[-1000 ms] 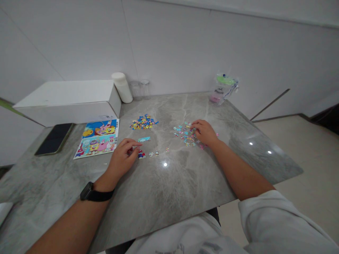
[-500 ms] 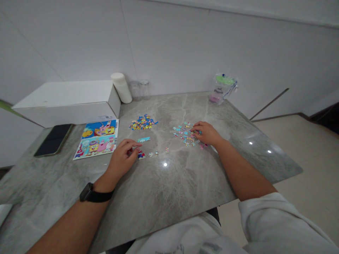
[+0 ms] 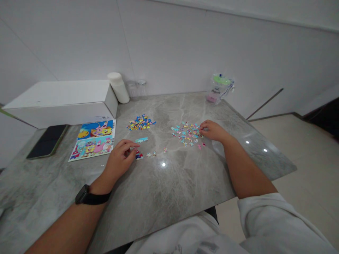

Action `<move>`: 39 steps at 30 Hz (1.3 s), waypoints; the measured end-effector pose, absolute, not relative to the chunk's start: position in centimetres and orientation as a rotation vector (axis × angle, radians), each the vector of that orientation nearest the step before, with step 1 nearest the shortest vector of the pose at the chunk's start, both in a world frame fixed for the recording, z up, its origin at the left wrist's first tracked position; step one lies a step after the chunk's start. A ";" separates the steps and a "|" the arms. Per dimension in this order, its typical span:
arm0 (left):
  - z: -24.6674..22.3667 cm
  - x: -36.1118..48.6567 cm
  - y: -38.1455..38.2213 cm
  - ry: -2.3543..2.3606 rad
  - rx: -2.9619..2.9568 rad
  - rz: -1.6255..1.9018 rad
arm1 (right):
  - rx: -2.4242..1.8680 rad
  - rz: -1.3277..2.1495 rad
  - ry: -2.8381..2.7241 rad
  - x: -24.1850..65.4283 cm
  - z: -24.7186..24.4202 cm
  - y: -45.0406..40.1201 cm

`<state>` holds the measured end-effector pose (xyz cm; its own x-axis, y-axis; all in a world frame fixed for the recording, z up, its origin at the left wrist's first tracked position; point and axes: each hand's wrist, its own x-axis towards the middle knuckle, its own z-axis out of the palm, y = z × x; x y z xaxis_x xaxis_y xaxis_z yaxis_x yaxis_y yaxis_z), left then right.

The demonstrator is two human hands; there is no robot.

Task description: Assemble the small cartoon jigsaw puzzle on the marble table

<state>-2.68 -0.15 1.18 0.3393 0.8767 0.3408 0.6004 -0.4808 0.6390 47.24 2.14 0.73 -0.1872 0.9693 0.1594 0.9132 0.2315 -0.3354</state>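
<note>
My left hand (image 3: 122, 157) rests on the grey table with its fingers curved, its fingertips beside a small red and blue joined piece (image 3: 139, 155). Just above that piece lies a light blue strip of puzzle pieces (image 3: 141, 140). A few single pieces (image 3: 155, 153) sit to the right. At the right edge of a spread of pastel puzzle pieces (image 3: 186, 134) is my right hand (image 3: 210, 130), its fingers bent together; whatever is at its fingertips is too small to make out. A denser blue and yellow pile (image 3: 141, 122) lies farther back.
A picture sheet (image 3: 92, 139) and a dark phone (image 3: 47, 141) lie at the left, before a white box (image 3: 58, 102). A white bottle (image 3: 118, 88), two clear glasses (image 3: 142, 90) and a bagged cup (image 3: 218, 90) stand along the wall.
My right hand has shifted right across the pastel pieces, uncovering some of them. My left hand stays by the red and blue piece. The view has moved slightly.
</note>
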 end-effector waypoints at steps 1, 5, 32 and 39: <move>1.1 -2.7 -0.1 1.299 2.209 0.937 | -1.756 0.262 -2.182 47.2 1.1 2.0; 1.1 -2.7 -0.1 1.304 2.215 0.928 | -1.782 0.375 -2.285 47.3 2.2 1.3; 1.0 -2.7 0.0 1.296 2.222 0.921 | -2.110 0.489 -2.281 46.1 3.1 0.8; 1.1 -2.7 0.0 1.279 2.233 0.925 | -2.044 0.386 -2.229 45.8 2.6 1.0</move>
